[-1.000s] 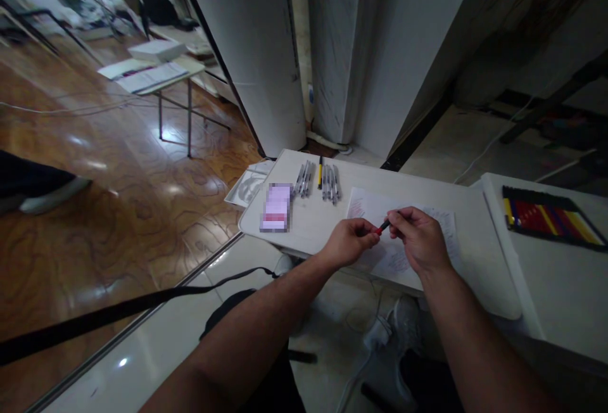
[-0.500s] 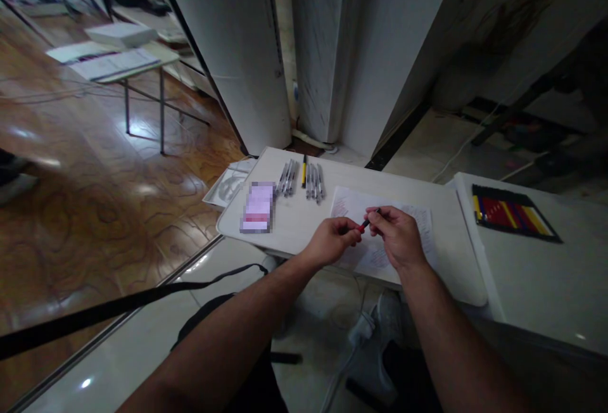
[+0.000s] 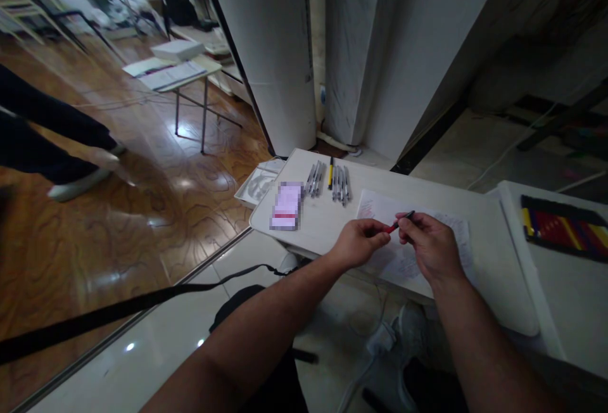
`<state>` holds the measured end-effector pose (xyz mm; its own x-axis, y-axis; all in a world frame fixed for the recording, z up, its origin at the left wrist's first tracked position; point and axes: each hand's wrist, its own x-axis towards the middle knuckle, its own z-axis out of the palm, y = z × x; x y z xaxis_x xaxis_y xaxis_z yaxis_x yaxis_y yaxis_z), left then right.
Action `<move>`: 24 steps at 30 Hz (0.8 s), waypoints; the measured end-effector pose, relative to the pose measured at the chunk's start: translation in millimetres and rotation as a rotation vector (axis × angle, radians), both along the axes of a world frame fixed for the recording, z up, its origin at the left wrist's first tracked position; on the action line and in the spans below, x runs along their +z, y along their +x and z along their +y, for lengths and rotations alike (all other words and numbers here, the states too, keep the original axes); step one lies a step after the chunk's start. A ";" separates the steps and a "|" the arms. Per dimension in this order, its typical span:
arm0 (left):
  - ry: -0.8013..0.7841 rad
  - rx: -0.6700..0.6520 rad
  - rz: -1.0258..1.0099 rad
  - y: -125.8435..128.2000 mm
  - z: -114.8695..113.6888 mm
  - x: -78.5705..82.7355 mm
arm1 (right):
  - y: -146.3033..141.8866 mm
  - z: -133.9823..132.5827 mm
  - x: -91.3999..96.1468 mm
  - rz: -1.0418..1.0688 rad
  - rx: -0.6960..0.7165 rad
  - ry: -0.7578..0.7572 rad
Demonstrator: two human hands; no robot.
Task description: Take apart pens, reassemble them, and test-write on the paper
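Observation:
A red and black pen (image 3: pixel 403 221) is held between my two hands over the table. My left hand (image 3: pixel 363 243) is closed, its fingertips pinching the red end. My right hand (image 3: pixel 430 242) grips the black part between thumb and fingers. Beneath both hands lie sheets of paper (image 3: pixel 373 204) with handwriting in red and dark ink, partly covered by the hands. Left of the paper, clear pens lie in two groups, one on the left (image 3: pixel 315 178) and one on the right (image 3: pixel 341 185), with a yellow and black pen (image 3: pixel 330 173) between them.
A phone (image 3: pixel 287 206) with a blurred screen lies at the left of the white table (image 3: pixel 323 226). On the adjoining surface at right sits a colourful pen case (image 3: pixel 565 226). A person's legs (image 3: pixel 52 134) are on the wooden floor, near a small table (image 3: pixel 209 66).
The view has swung left, so the table appears farther right and a person's legs have come into view. Both hands still hold the pen, with its black end showing more.

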<state>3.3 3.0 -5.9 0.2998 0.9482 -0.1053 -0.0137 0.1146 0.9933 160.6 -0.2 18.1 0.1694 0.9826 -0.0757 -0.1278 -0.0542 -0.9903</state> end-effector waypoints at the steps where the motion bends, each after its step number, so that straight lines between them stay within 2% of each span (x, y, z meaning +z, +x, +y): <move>1: 0.018 0.003 0.022 -0.7 0.0 0.1 | 1.6 1.3 0.4 0.008 -0.025 0.013; 7: 0.071 0.002 0.100 -2.9 0.6 -1.0 | 21.9 10.1 8.7 0.119 -0.262 0.083; 10: 0.083 -0.019 0.096 -1.9 0.2 -0.3 | 32.0 12.1 12.7 0.151 -0.323 0.086; 16: 0.077 -0.057 0.125 -0.2 -1.7 1.6 | 35.1 12.5 14.8 0.158 -0.316 0.075; 24: 0.085 -0.039 0.114 -2.9 -1.1 3.6 | 29.6 13.1 13.7 0.214 -0.288 0.058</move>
